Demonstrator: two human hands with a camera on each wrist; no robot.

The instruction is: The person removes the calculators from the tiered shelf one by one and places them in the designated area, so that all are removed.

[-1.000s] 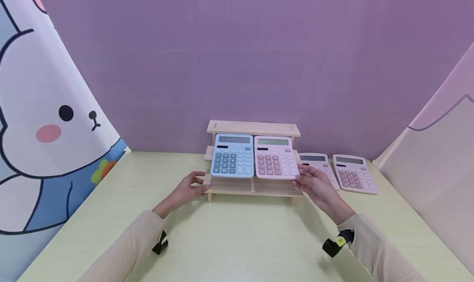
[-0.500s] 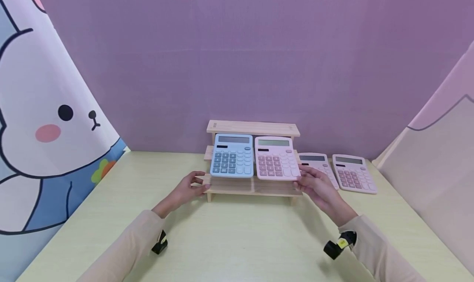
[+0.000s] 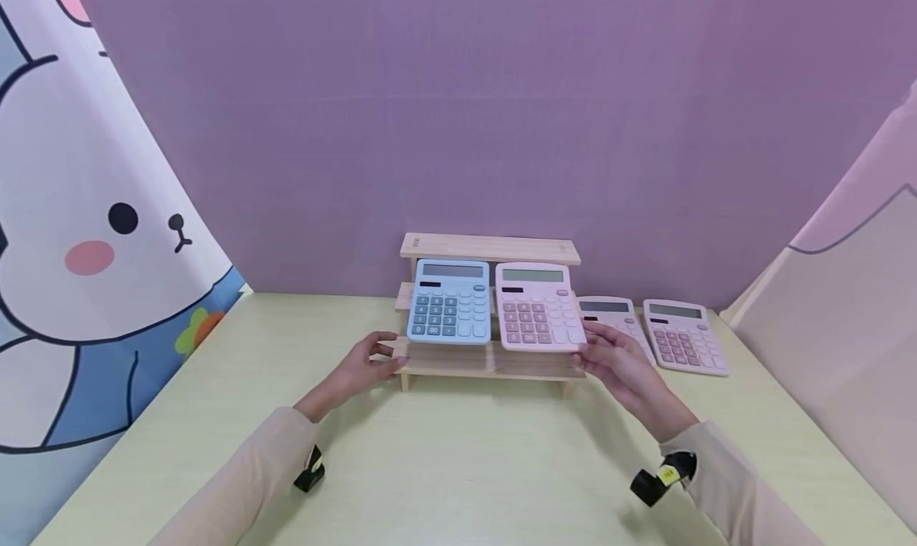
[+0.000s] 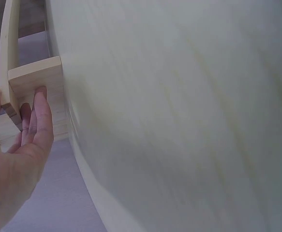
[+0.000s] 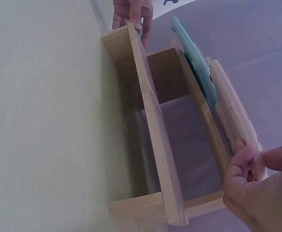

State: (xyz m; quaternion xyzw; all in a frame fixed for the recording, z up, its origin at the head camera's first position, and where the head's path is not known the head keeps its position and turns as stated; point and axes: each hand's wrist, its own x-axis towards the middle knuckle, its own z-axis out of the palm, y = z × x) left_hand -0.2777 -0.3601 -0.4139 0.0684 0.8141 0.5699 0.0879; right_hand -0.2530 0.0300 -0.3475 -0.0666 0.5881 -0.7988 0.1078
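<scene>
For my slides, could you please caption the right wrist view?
Right hand pinches a pink calculator; left hand holds the wooden rack.

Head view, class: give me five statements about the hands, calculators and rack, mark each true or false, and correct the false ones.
1. The right hand holds a pink calculator. True.
2. The left hand holds a calculator too. False: its fingers grip the wooden rack.
3. The rightmost calculator rests on the table. True.
4. Four calculators are in view. True.
5. Every calculator is pink. False: the blue calculator is the exception.
</scene>
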